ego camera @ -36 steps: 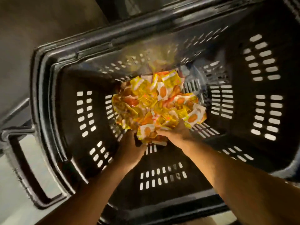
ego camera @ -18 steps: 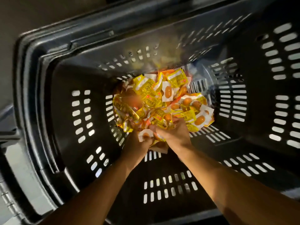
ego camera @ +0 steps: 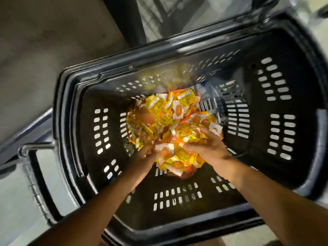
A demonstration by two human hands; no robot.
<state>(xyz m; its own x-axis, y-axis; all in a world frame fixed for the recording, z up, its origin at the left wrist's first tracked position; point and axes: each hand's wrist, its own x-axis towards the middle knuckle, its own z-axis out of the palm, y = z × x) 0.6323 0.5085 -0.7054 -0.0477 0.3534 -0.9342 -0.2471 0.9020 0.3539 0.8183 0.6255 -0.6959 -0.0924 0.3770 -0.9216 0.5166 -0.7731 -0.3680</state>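
Both hands deep in black basket (ego camera: 74,121). Left hand (ego camera: 144,157) and right hand (ego camera: 206,146) grip near edge of yellow snack packet pile (ego camera: 165,119), heaped on basket floor, centre-far.

The basket (ego camera: 60,121) is open above; its slotted walls hem the packet heap (ego camera: 159,116) at the bottom.

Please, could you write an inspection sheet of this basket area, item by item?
Surface: bottom of the black slotted basket, carrying a heap.
Job's things: yellow snack packets, piled in the middle.
Clutter: nothing seen.
Hands: left hand touches the pile, blurred; right hand grips a bunch, fingers curled.
Cables: nothing seen.
Surroundings: metal bar at left; concrete floor.
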